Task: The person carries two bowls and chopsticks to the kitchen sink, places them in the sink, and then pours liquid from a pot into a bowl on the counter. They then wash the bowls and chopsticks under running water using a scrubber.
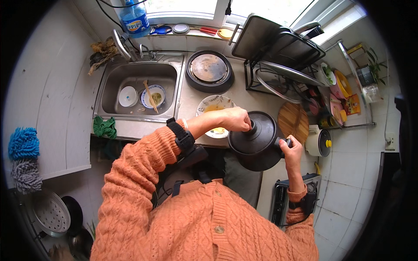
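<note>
My left hand (240, 120) grips the knob of the black lid (251, 138), which rests on a black pot (256, 161). The pot's side handle is in my right hand (291, 148), with the thumb on top. The pot is held near the counter's front edge, over the gap before me. Just behind my left wrist lies a floral plate (204, 103) with yellowish food remains, partly hidden by my forearm. A round wooden cutting board (295, 122) leans or lies right of the pot.
On the left, a steel sink (130, 71) holds a patterned bowl (152, 94) with chopsticks and a small white dish (128, 95). Behind stands a round black appliance (209, 70). A black rack (249, 76) holds pans and lids. A cream pot (313, 141) and a gas stove (282, 195) are at right.
</note>
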{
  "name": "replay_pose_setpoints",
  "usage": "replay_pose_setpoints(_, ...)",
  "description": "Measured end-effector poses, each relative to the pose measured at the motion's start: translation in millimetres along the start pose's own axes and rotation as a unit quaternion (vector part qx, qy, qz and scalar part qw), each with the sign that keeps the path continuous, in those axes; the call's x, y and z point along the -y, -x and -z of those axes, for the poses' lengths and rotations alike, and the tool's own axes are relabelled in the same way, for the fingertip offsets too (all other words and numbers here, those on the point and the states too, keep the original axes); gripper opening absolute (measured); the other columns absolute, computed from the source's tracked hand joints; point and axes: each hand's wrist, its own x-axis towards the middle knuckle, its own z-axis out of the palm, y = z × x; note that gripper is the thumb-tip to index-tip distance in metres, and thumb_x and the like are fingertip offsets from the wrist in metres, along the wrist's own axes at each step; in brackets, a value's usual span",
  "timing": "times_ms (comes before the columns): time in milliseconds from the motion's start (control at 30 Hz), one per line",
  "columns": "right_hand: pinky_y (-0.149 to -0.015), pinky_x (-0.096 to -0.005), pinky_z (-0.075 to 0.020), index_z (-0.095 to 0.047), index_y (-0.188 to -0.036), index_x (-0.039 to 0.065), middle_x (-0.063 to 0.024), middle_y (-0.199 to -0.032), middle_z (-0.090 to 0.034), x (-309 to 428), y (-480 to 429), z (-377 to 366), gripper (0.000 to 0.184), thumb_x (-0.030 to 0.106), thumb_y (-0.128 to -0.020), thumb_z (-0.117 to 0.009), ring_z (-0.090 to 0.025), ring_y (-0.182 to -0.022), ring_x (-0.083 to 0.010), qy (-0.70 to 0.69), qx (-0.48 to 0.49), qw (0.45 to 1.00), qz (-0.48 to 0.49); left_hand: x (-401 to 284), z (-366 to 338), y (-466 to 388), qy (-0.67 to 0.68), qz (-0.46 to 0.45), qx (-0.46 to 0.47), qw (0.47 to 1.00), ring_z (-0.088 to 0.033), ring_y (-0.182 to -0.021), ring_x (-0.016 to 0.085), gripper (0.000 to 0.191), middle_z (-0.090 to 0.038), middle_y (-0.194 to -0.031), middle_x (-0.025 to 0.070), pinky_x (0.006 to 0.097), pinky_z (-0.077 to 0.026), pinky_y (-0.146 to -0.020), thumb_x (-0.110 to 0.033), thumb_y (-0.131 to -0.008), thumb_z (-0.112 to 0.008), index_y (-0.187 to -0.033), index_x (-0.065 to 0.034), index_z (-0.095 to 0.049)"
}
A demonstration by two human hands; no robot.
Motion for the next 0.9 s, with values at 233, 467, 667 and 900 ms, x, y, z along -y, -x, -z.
replay_pose_setpoints(233, -0.050, -0.0267, -0.0284, -0.043, -0.064, 0.003, 0.0035, -0.059, -0.035, 6, 0, -4, 0.033, 0.017, -0.076, -0.071, -0.032, -0.059, -0.0067, 0.016, 0.001, 1.000, 0.007, 3, 0, 4, 0.021, -0.004, 0.000, 1.000, -0.069, -0.094, 0.028, 0.033, -0.072, -0.099, 0.0173, 0.0340, -0.052, -0.087, -0.018, -0.080, -0.057, -0.104, 0.0001, -0.072)
replay_pose_setpoints(467, -0.050, -0.0265, -0.0288, -0.043, -0.063, 0.003, 0.0033, -0.058, -0.036, 3, -2, -5, 0.034, 0.017, -0.075, -0.071, -0.033, -0.058, -0.0065, 0.014, 0.002, 1.000, -0.004, 4, 2, 3, 0.005, 0.004, 0.003, 1.000, -0.069, -0.092, 0.027, 0.032, -0.073, -0.097, 0.0168, 0.0340, -0.052, -0.085, -0.018, -0.080, -0.058, -0.103, -0.0005, -0.072)
replay_pose_setpoints(667, -0.050, -0.0267, -0.0291, -0.044, -0.063, 0.003, 0.0034, -0.058, -0.037, 7, -2, -2, 0.033, 0.016, -0.075, -0.072, -0.033, -0.058, -0.0065, 0.020, -0.001, 1.000, 0.005, 1, 4, -2, -0.009, 0.007, 0.006, 1.000, -0.068, -0.083, 0.027, 0.031, -0.072, -0.088, 0.0164, 0.0357, -0.052, -0.078, -0.021, -0.081, -0.058, -0.099, -0.0008, -0.072)
replay_pose_setpoints(900, -0.050, -0.0267, -0.0300, -0.044, -0.064, 0.003, 0.0028, -0.058, -0.038, 13, 0, 1, 0.033, 0.016, -0.075, -0.072, -0.034, -0.058, -0.0067, 0.023, -0.004, 1.000, -0.008, -5, 6, -3, -0.007, 0.000, 0.009, 1.000, -0.065, -0.077, 0.025, 0.031, -0.069, -0.083, 0.0159, 0.0367, -0.049, -0.073, -0.023, -0.082, -0.057, -0.096, 0.0006, -0.071)
